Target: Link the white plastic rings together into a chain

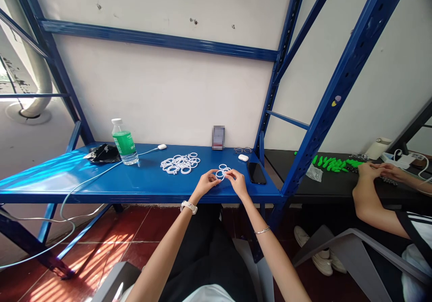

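Near the front edge of the blue table, a few linked or overlapping white rings [221,172] sit between my hands. My left hand [206,182], with a white watch on its wrist, pinches the left side of a ring between thumb and fingers. From the other side my right hand [237,182], a bracelet on its wrist, closes its fingertips on the rings' right edge. How the rings join is too small to tell. Left of my hands lies a loose pile of white rings [180,163].
A blue table [101,182] bears a water bottle [125,144], a black plastic bag [103,153], a charging cable, a phone [256,173], a white earbud case [243,157], glasses and a small propped card. To the right, another person's hands [374,170] work beside green pieces [332,163].
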Tool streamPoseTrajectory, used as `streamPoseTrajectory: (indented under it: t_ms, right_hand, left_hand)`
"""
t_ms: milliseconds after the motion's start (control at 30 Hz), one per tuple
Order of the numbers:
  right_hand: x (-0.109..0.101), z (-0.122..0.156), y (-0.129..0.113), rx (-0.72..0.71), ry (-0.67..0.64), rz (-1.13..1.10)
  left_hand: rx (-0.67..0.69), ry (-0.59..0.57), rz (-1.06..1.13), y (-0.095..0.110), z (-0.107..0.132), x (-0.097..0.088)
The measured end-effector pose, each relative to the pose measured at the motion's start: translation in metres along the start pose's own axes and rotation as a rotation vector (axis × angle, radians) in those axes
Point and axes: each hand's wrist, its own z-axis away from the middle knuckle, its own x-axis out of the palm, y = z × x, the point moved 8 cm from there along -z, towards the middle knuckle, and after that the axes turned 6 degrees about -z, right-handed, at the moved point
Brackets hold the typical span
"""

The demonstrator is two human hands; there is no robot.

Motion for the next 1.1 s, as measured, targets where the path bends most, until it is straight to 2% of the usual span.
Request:
streamPoseTrajectory:
  t_ms: [700,1100]
  right_hand:
    - [0.006,0.002,-0.012,-0.06,-0.05,0.07]
    - [0.008,0.003,-0.012,-0.048,-0.064,0.035]
  left_hand:
    - [0.025,0.011,-0.027,0.0,-0.001,0.0]
    - [0.034,-0.001,-0.054,-0.001,-0.001,0.0]
